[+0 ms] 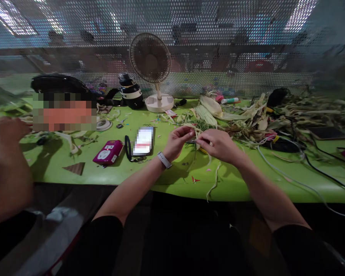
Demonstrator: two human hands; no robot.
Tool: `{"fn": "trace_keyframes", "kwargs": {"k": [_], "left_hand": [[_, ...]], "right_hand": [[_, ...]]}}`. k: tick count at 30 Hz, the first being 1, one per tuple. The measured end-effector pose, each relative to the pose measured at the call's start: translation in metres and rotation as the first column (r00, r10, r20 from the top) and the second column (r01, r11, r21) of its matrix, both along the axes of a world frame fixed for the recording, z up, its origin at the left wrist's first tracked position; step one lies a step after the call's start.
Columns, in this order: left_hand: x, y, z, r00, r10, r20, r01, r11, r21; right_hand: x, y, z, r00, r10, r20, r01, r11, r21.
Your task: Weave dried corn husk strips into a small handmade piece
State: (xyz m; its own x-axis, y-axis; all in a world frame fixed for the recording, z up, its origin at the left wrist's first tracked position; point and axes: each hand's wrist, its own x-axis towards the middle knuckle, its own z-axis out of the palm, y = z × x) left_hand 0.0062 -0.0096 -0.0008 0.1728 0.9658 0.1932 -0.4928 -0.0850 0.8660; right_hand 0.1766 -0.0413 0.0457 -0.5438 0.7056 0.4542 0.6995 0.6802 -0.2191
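Note:
Both my hands meet over the green table [166, 180], just in front of a heap of corn husks [247, 119]. My left hand [178, 141], with a pale watch on its wrist, pinches the end of a thin pale husk strip [215, 178]. My right hand [220, 145] is closed on the same strip, which hangs down from my fingers over the table's front edge. A small dark piece shows between my fingertips; I cannot make out what it is.
A small desk fan [151, 69] stands at the back before a perforated screen. A phone [143, 141], a magenta case [108, 152] and a dark bottle [130, 92] lie to the left. Cables [304, 168] run on the right. Another person's arm [5, 161] reaches in at the far left.

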Motion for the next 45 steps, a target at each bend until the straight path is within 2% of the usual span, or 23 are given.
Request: {"fn": "trace_keyframes", "kwargs": {"k": [4,9,13,18,27,32,38,45], "left_hand": [[-0.001,-0.001,0.002,1.000,-0.010,0.017,0.010,1.000,0.005],[0.000,-0.003,0.002,0.999,-0.025,0.030,0.024,1.000,0.005],[0.001,-0.005,0.004,0.998,-0.039,0.052,0.039,0.999,0.000],[0.001,-0.004,0.003,0.995,-0.065,0.071,0.069,0.996,-0.052],[0.003,-0.004,0.001,0.989,-0.138,0.054,0.139,0.990,-0.019],[0.004,-0.005,0.001,0.991,-0.106,0.077,0.107,0.994,-0.018],[0.004,-0.005,-0.001,0.992,-0.064,0.105,0.073,0.994,-0.082],[0.004,-0.003,-0.002,0.994,-0.026,0.107,0.029,0.999,-0.026]], "right_hand": [[-0.002,-0.001,0.000,0.998,0.027,-0.055,-0.031,0.997,-0.068],[0.000,0.000,0.002,0.999,0.021,-0.036,-0.024,0.994,-0.104],[0.001,0.003,0.000,0.999,0.041,-0.031,-0.044,0.994,-0.104],[0.001,0.005,-0.002,0.999,-0.030,0.041,0.033,0.997,-0.076],[-0.004,0.003,-0.004,0.992,0.001,0.126,0.003,1.000,-0.030],[-0.005,0.002,-0.004,0.992,0.030,0.123,-0.028,0.999,-0.017],[-0.003,0.004,-0.004,0.988,0.126,0.092,-0.121,0.991,-0.054],[-0.005,0.006,-0.009,0.984,0.149,0.098,-0.140,0.986,-0.089]]}}
